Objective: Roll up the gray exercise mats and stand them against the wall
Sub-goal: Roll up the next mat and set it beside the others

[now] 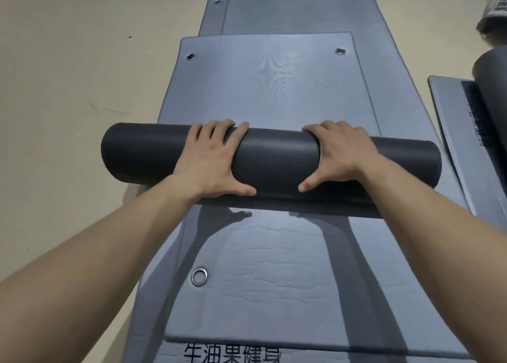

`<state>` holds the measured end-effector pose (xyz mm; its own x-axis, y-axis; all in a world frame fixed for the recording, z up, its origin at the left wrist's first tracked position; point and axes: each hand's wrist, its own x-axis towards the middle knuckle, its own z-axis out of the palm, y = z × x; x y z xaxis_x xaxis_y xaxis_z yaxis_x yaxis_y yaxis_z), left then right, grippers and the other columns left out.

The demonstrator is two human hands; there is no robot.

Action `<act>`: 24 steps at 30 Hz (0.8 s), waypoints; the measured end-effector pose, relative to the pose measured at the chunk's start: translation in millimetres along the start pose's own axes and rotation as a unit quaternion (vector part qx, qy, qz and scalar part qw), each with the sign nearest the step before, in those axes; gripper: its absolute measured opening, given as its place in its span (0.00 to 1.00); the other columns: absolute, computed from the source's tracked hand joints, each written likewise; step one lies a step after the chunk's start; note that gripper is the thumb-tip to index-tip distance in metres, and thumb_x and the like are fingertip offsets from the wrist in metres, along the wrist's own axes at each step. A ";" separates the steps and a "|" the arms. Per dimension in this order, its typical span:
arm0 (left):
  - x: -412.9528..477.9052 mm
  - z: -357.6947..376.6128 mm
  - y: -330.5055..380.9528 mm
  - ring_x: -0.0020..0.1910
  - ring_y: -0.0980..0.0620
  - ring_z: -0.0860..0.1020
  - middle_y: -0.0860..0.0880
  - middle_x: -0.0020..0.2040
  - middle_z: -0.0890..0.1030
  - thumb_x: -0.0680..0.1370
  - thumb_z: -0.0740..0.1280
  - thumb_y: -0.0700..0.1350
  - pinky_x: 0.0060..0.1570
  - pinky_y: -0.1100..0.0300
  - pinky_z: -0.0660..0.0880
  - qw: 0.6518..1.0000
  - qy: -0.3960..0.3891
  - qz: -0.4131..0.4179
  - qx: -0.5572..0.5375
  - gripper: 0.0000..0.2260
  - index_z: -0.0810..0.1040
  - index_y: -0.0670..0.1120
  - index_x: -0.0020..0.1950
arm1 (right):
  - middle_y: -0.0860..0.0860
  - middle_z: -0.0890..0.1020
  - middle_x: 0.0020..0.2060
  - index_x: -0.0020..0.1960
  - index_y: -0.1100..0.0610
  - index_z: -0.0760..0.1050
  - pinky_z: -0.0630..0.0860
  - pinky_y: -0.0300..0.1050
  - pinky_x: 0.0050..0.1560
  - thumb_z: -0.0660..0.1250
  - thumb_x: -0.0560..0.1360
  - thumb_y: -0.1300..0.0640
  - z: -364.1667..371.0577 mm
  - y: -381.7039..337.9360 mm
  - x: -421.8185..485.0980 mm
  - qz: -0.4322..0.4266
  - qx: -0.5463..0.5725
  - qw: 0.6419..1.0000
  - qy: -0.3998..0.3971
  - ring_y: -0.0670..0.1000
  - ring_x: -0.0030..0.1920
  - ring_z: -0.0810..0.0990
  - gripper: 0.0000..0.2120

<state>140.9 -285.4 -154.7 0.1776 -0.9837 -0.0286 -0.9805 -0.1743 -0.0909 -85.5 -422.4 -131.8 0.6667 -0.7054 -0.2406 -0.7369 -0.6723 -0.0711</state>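
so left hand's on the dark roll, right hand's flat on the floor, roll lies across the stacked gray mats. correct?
No. The right hand is not on the floor: it grips the dark roll too, as the left hand does. The rest holds. Head view shows it.

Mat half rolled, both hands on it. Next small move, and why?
Probably push the roll one more turn away from the body, toward the far edge. The left hand and right hand both grip it, set fairly evenly either side of its middle, and a stretch of flat mat lies ahead, not yet rolled.
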 end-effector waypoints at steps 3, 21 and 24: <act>13.1 13.0 -11.5 0.78 0.37 0.58 0.43 0.79 0.59 0.58 0.62 0.84 0.77 0.38 0.57 0.999 -0.021 0.030 0.019 0.62 0.49 0.53 0.82 | 0.52 0.70 0.71 0.78 0.43 0.62 0.59 0.61 0.75 0.66 0.50 0.18 16.4 8.6 2.4 -0.015 0.020 0.997 0.075 0.58 0.72 0.66 0.61; 5.3 -1.0 -5.1 0.66 0.41 0.74 0.47 0.73 0.71 0.59 0.71 0.78 0.67 0.43 0.71 0.995 -0.059 0.062 0.046 0.57 0.58 0.50 0.79 | 0.53 0.75 0.65 0.75 0.53 0.63 0.74 0.58 0.64 0.69 0.46 0.19 6.4 -2.2 6.8 -0.028 -0.030 0.998 -0.039 0.58 0.62 0.76 0.66; -10.6 -5.6 1.4 0.58 0.44 0.76 0.48 0.68 0.73 0.59 0.69 0.79 0.56 0.48 0.75 0.993 -0.077 0.074 0.055 0.54 0.61 0.50 0.77 | 0.52 0.64 0.78 0.81 0.52 0.52 0.58 0.65 0.77 0.74 0.52 0.23 26.2 -12.0 -28.1 -0.024 -0.050 0.998 -0.018 0.58 0.76 0.64 0.68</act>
<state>137.1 -275.5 -148.9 0.0521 -0.9782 -0.2011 -0.9832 -0.0150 -0.1819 -98.4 -388.6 -149.5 0.6951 -0.6651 -0.2731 -0.6886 -0.7250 0.0130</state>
